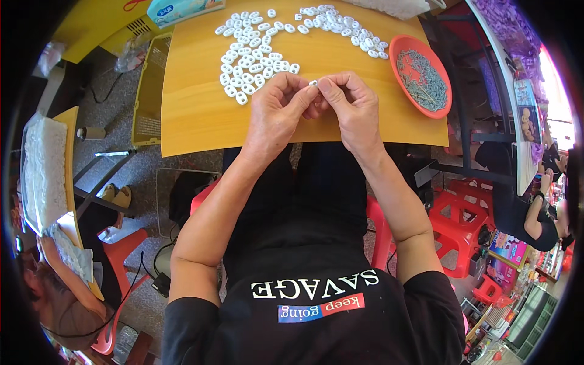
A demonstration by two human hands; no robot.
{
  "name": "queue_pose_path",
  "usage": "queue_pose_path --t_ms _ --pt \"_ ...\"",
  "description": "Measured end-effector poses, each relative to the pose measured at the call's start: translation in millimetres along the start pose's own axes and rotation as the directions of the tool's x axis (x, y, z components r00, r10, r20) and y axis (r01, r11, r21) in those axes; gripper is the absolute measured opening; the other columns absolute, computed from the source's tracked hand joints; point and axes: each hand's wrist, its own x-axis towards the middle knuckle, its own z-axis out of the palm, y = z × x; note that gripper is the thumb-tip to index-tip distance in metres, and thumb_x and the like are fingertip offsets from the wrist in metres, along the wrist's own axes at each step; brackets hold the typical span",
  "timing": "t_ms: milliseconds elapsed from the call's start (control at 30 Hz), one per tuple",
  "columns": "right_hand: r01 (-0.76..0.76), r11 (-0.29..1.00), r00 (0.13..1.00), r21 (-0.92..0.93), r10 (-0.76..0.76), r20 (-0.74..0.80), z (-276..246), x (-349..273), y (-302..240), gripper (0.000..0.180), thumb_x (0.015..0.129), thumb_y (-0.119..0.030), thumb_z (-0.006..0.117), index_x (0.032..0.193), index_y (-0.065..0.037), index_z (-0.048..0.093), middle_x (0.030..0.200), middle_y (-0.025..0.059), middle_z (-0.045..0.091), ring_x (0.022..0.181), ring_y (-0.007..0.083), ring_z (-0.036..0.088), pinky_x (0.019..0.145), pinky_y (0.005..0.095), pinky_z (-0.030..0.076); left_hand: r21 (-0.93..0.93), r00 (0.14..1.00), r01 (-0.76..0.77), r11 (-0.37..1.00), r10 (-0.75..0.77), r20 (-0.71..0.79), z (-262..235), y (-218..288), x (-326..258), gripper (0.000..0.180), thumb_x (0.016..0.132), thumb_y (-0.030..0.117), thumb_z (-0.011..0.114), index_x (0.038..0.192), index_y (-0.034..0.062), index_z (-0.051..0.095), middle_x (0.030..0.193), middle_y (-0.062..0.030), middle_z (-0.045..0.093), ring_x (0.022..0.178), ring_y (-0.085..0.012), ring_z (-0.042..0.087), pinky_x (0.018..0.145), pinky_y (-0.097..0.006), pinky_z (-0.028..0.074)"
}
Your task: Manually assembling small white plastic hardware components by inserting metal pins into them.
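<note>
Over the near edge of the wooden table (194, 97), my two hands meet fingertip to fingertip. My left hand (274, 112) is closed, pinching a small white oval plastic piece (313, 83) between thumb and forefinger. Against that same piece press the thumb and fingers of my right hand (356, 112), also closed; whether a screw is between them is hidden. Just beyond my left hand lies a loose spread of white two-holed oval pieces (244, 61). A second group of white pieces (344, 25) lies farther back. Right of my right hand, an orange-red plastic bowl (448, 94) holds many grey metal screws (423, 79).
At the far left stands a tissue pack (182, 9). A yellow plastic crate (146, 97) is beside the table's left edge. Red stools (456, 219) stand at right. Other people are at both sides, one with an arm (73, 274) over another table.
</note>
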Motion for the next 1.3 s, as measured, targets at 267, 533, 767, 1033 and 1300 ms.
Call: queue_pose_path --t_ms 267,533,767,1033,1300 --pt "-0.007 0.992 0.997 -0.125 0.017 0.079 -10.7 8.1 -18.8 0.015 0.093 -0.011 0.065 0.096 0.003 0.065 0.082 0.0036 0.065 0.065 0.0083 0.061 0.060 0.0224 0.052 -0.028 0.998 0.050 0.998 -0.049 0.035 -5.4 3.1 2.6 0.016 0.094 0.014 0.063 0.095 -0.0019 0.058 0.078 -0.0051 0.063 0.069 -0.0095 0.060 0.063 -0.023 0.049" --pt "0.416 0.755 0.909 -0.506 -0.327 0.259 -19.0 16.4 -22.9 0.008 0.088 -0.005 0.068 0.090 0.001 0.063 0.079 0.0072 0.062 0.065 0.0147 0.061 0.057 0.0258 0.050 -0.018 0.996 0.070 0.997 -0.069 0.058 -3.6 7.3 0.9 0.015 0.094 0.013 0.063 0.093 -0.0014 0.058 0.079 -0.0055 0.064 0.067 -0.0094 0.060 0.062 -0.023 0.049" --pt "0.329 0.771 0.942 -0.545 -0.308 0.133 -5.7 7.6 -16.6 0.012 0.086 -0.005 0.069 0.082 0.000 0.059 0.074 0.0094 0.060 0.062 0.0202 0.060 0.053 0.0307 0.046 -0.021 0.996 0.059 0.998 -0.058 0.071 -3.2 4.8 0.1 0.012 0.094 0.010 0.062 0.092 -0.0011 0.059 0.080 -0.0070 0.066 0.066 -0.0094 0.060 0.061 -0.023 0.049" --pt "0.251 0.859 0.955 -0.446 -0.296 -0.032 11.1 0.8 -1.5 0.016 0.090 -0.011 0.067 0.081 0.000 0.059 0.072 0.0089 0.059 0.060 0.0181 0.059 0.055 0.0293 0.046 -0.068 1.000 0.006 0.998 -0.006 0.002 -0.1 0.2 -1.9 0.012 0.094 0.009 0.062 0.092 -0.0012 0.058 0.081 -0.0074 0.067 0.066 -0.0097 0.060 0.062 -0.023 0.050" --pt "-0.038 0.972 0.992 -0.231 0.065 0.110 -4.3 6.4 -24.7 0.020 0.095 -0.017 0.063 0.091 0.002 0.063 0.079 0.0028 0.063 0.067 0.0084 0.058 0.061 0.0231 0.048 -0.062 0.999 0.015 0.998 -0.013 0.040 -5.8 3.4 -2.9 0.011 0.095 0.009 0.061 0.094 -0.0012 0.057 0.078 -0.0053 0.063 0.066 -0.0096 0.060 0.061 -0.023 0.050"
